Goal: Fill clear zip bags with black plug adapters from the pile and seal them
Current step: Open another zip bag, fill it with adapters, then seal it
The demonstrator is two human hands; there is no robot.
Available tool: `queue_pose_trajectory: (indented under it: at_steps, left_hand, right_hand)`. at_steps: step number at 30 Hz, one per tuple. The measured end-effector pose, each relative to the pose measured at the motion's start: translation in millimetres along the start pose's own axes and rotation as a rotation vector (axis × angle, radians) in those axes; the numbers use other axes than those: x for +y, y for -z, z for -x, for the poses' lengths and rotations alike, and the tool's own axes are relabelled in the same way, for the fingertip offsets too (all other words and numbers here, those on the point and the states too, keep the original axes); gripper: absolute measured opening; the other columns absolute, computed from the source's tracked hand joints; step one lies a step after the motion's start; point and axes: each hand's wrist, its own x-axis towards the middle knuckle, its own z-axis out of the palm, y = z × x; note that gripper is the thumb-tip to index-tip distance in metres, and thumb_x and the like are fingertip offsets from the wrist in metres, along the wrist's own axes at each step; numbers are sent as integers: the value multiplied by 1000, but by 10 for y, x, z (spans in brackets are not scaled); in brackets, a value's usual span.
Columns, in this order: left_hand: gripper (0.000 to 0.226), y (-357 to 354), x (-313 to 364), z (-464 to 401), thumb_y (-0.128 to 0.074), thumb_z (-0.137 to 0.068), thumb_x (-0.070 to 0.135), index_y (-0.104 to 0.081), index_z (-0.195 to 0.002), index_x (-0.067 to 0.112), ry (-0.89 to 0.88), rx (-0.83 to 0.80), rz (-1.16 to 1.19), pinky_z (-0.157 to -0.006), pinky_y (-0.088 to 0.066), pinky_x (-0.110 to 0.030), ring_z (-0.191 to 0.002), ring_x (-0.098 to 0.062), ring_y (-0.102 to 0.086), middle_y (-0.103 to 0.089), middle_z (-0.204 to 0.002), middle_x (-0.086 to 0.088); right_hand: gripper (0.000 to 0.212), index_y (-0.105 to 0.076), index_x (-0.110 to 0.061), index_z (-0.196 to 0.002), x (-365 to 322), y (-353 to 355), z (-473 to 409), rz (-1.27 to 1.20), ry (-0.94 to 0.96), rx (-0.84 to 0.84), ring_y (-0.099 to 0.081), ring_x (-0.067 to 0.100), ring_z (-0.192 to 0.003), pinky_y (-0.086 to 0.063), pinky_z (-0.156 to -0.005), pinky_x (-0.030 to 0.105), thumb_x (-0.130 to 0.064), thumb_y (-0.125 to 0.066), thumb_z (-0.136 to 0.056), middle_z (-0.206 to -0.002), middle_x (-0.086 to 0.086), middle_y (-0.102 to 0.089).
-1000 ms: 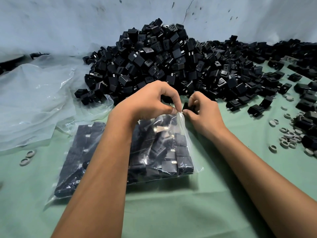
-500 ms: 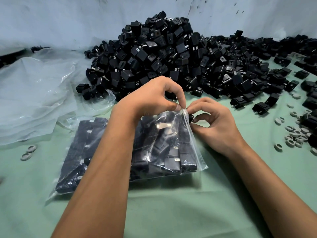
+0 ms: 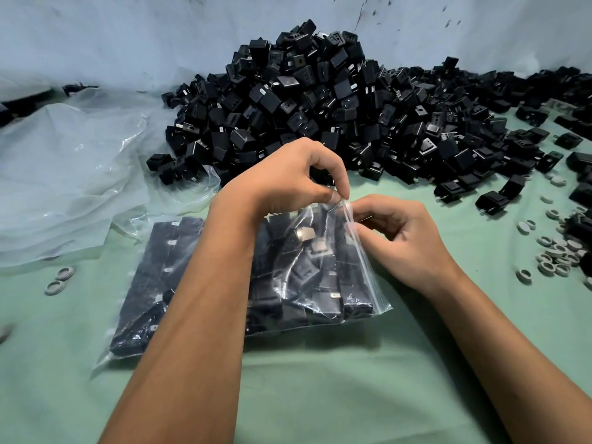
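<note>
1. Hands are meeting at the upper right corner of the zip bag (image 3: 320, 283); we are working over its sealing strip.
2. Our left hand (image 3: 288, 181) is pinching the bag's top corner between thumb and forefinger, the other fingers curling loosely above it.
3. Our right hand (image 3: 400, 238) is pinching the strip just below that corner, fingers bent inward, thumb against the plastic.
4. The bag is lying on the green cloth (image 3: 320, 395) in front of us, packed with black plug adapters (image 3: 323, 302); our left forearm is crossing over its middle.
5. A second filled bag (image 3: 153, 283) is lying just left of it, edges touching or overlapping; we cannot tell which.
6. The pile (image 3: 320, 107) of loose adapters is sitting behind the hands, against the pale wall (image 3: 128, 36), spreading off to the right.
7. Empty clear plastic (image 3: 64, 171) is lying crumpled at far left.
8. Small white rings (image 3: 557, 254) are lying scattered at right, with a few more at left.
</note>
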Motion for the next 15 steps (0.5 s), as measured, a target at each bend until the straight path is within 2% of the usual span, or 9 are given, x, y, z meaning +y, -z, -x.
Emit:
queue_pose_trajectory:
  at_steps: [2,6,11,15]
  left_hand:
    - [13,-1,-5,-7,-82,-83,15,-79,-85,28,3,-3,-3,-91,-54,-57,-106,-42,-65,-65,-112,10]
    - [14,-10,-7,-19,-82,-83,14,-79,-85,28,0,-8,-4,-92,-54,-56,-105,-41,-65,-66,-111,8]
    - [14,-14,-5,-26,-81,-84,13,-79,-86,26,-4,-11,-5,-92,-53,-55,-105,-41,-64,-66,-111,6]
    - [13,-15,-5,-23,-82,-84,15,-79,-86,27,-4,-17,-11,-92,-53,-55,-105,-40,-64,-65,-112,7]
  right_hand:
    - [18,-78,-11,-102,-11,-18,2,2,-26,22,-74,28,-86,-60,-85,50,-4,-82,-86,-93,3,-78]
    - [21,-79,-17,-98,2,-50,-2,100,-41,61,-71,21,-84,-57,-76,47,-7,-86,-81,-90,-3,-77]
    - [15,-81,-22,-92,-2,-86,-6,256,38,89,-55,18,-80,-41,-65,28,-16,-89,-80,-86,-8,-73]
    - [22,-81,-30,-93,-3,-102,9,182,10,74,-52,21,-72,-43,-64,40,-12,-86,-81,-79,1,-69]
